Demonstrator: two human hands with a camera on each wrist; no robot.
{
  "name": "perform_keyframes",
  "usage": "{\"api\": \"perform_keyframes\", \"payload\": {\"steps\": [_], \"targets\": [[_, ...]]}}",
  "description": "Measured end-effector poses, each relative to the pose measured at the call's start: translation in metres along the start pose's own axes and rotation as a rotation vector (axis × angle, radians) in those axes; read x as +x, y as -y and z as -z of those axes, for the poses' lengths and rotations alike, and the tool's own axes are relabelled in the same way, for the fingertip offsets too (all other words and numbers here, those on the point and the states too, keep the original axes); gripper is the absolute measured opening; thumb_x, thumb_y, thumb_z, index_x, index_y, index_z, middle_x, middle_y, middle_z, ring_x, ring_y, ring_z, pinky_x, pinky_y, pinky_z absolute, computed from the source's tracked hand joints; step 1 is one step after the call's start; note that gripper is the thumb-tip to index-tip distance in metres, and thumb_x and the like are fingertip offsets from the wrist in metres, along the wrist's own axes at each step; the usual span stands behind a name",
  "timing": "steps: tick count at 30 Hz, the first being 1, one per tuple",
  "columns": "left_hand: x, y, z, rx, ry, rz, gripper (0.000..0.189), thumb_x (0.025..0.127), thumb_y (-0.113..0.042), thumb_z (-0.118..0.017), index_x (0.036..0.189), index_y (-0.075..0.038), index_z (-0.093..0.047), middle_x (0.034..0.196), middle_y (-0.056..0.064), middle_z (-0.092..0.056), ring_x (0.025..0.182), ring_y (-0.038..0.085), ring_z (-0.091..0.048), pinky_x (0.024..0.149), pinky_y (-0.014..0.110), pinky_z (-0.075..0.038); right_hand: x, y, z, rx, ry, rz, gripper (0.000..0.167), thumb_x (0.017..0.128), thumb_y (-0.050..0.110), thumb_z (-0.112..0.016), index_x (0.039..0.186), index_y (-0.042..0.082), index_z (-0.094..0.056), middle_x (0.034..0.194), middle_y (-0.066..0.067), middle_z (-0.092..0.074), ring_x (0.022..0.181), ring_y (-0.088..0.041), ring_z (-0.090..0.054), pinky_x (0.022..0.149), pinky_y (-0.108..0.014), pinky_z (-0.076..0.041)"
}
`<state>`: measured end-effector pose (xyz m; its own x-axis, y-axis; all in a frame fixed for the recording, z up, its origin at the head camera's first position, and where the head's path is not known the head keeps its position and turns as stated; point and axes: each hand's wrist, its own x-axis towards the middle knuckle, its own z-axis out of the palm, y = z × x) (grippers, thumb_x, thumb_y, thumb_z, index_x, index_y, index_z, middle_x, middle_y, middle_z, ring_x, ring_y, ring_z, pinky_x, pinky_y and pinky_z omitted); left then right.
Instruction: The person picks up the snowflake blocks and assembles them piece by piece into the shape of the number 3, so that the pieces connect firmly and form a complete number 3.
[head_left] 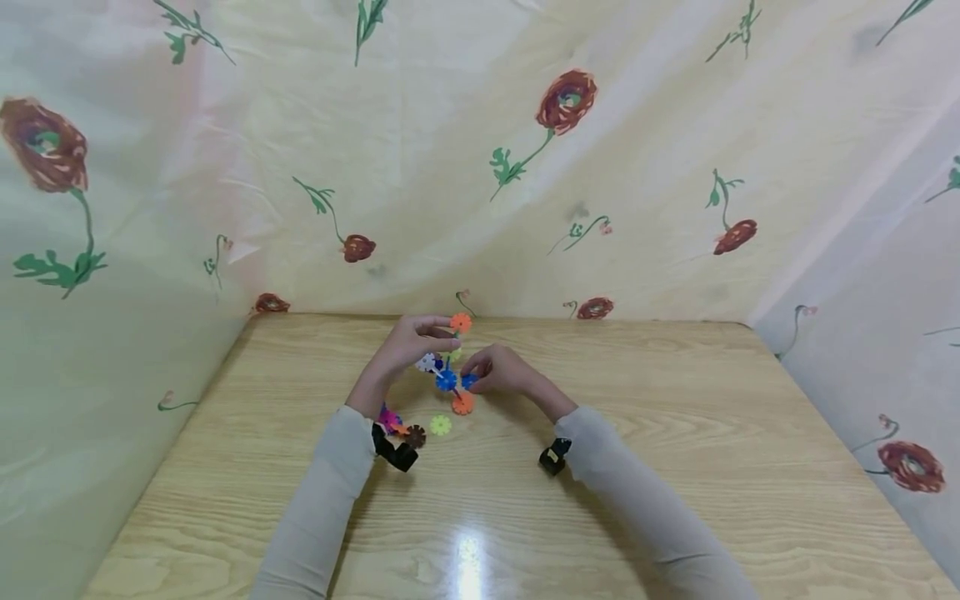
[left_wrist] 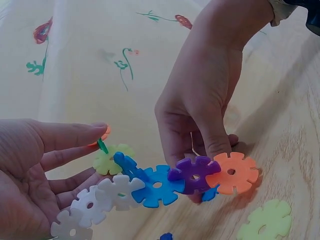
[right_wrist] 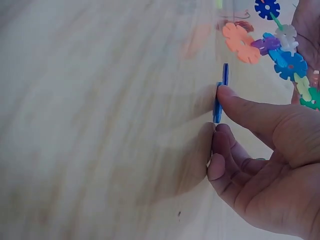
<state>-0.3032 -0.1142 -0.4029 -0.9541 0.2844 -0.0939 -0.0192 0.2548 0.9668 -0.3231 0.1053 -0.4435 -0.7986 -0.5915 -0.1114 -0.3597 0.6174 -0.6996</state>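
Flower-shaped plastic snowflake discs are linked into a branching chain, with white, blue, purple, orange and yellow-green pieces. My left hand holds this chain near its upper end, thumb and fingers around an orange disc and a green one. The chain hangs tilted, its lower end an orange disc beside a purple disc. My right hand pinches a blue disc low over the table, close beside the chain. In the right wrist view that disc shows edge-on, with a dark blue edge just above it.
On the wooden table lie a yellow-green disc, a brown disc and a magenta piece, near my left wrist. A flowered cloth hangs behind the table and along its sides.
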Motion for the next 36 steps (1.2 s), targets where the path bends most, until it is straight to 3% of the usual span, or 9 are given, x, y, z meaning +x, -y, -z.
{"api": "perform_keyframes", "payload": {"steps": [8, 13, 19, 24, 30, 36], "targets": [[0.001, 0.001, 0.0, 0.044, 0.033, -0.007, 0.05, 0.094, -0.022, -0.075, 0.14, -0.008, -0.061, 0.129, 0.018, -0.068, 0.122, 0.031, -0.063, 0.11, 0.051, -0.049, -0.004, -0.004, 0.007, 0.019, -0.02, -0.03, 0.02, 0.084, 0.002, -0.081, 0.103, 0.002, -0.076, 0.092, -0.011, -0.07, 0.083, -0.017, -0.061, 0.071, -0.025, -0.053], [0.002, 0.002, -0.003, 0.044, 0.038, -0.016, 0.05, 0.095, -0.022, -0.074, 0.141, -0.007, -0.06, 0.129, 0.019, -0.067, 0.12, 0.031, -0.064, 0.107, 0.05, -0.051, -0.011, -0.011, 0.012, 0.073, -0.085, -0.059, 0.019, 0.083, -0.002, -0.08, 0.099, 0.002, -0.072, 0.096, -0.013, -0.068, 0.087, -0.021, -0.06, 0.071, -0.026, -0.053], [0.002, 0.001, -0.01, 0.032, 0.03, 0.009, 0.052, 0.096, -0.021, -0.073, 0.142, -0.004, -0.056, 0.127, 0.022, -0.066, 0.108, 0.032, -0.069, 0.099, 0.044, -0.057, -0.02, -0.017, 0.018, 0.171, -0.215, -0.074, 0.012, 0.09, -0.001, -0.073, 0.102, 0.001, -0.071, 0.094, -0.014, -0.069, 0.082, -0.019, -0.061, 0.066, -0.027, -0.053], [0.003, 0.002, -0.016, 0.032, 0.03, 0.038, 0.051, 0.097, -0.024, -0.072, 0.142, -0.007, -0.055, 0.129, 0.02, -0.064, 0.108, 0.03, -0.068, 0.098, 0.043, -0.055, -0.024, -0.017, 0.023, 0.32, -0.344, -0.089, 0.019, 0.092, 0.004, -0.073, 0.11, 0.0, -0.072, 0.094, -0.011, -0.069, 0.08, -0.018, -0.061, 0.071, -0.033, -0.056], [0.004, 0.003, -0.019, 0.051, 0.029, 0.05, 0.051, 0.097, -0.029, -0.071, 0.141, -0.009, -0.055, 0.132, 0.018, -0.062, 0.107, 0.029, -0.068, 0.097, 0.044, -0.054, -0.024, -0.013, 0.024, 0.39, -0.426, -0.06, 0.019, 0.095, 0.009, -0.072, 0.112, 0.0, -0.072, 0.1, -0.015, -0.072, 0.084, -0.019, -0.064, 0.079, -0.044, -0.059], [0.006, 0.004, -0.019, 0.024, 0.053, 0.038, 0.053, 0.098, -0.026, -0.07, 0.143, -0.005, -0.051, 0.133, 0.023, -0.06, 0.103, 0.036, -0.069, 0.087, 0.041, -0.06, -0.026, -0.005, 0.024, 0.402, -0.47, 0.009, 0.022, 0.095, 0.011, -0.072, 0.112, -0.004, -0.072, 0.107, -0.024, -0.072, 0.086, -0.018, -0.066, 0.076, -0.037, -0.061]]}}
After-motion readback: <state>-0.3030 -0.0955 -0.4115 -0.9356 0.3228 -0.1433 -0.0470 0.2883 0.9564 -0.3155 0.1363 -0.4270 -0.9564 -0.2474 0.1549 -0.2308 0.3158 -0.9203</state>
